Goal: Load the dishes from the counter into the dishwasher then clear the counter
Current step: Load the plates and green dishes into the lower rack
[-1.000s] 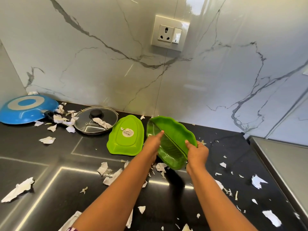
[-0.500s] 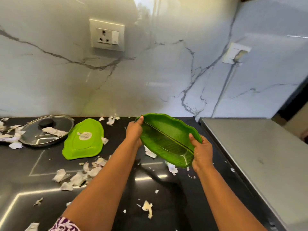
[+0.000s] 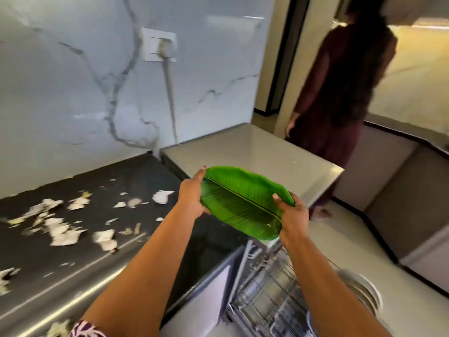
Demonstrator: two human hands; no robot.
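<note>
I hold a green leaf-shaped plate in the air with both hands, its ribbed face turned up towards me. My left hand grips its left end and my right hand grips its right end. The plate hangs past the black counter, above the pulled-out wire rack of the open dishwasher at the bottom right. White plates stand in the rack's right side.
Torn white paper scraps litter the counter on the left. A grey appliance top lies behind the plate. A person in a dark dress stands by the doorway at the right. A plug and cable run down the marble wall.
I turned to the right and carried the green plate off the counter to above the dishwasher rack. The second green plate, the glass lid and the blue pan left the view.
</note>
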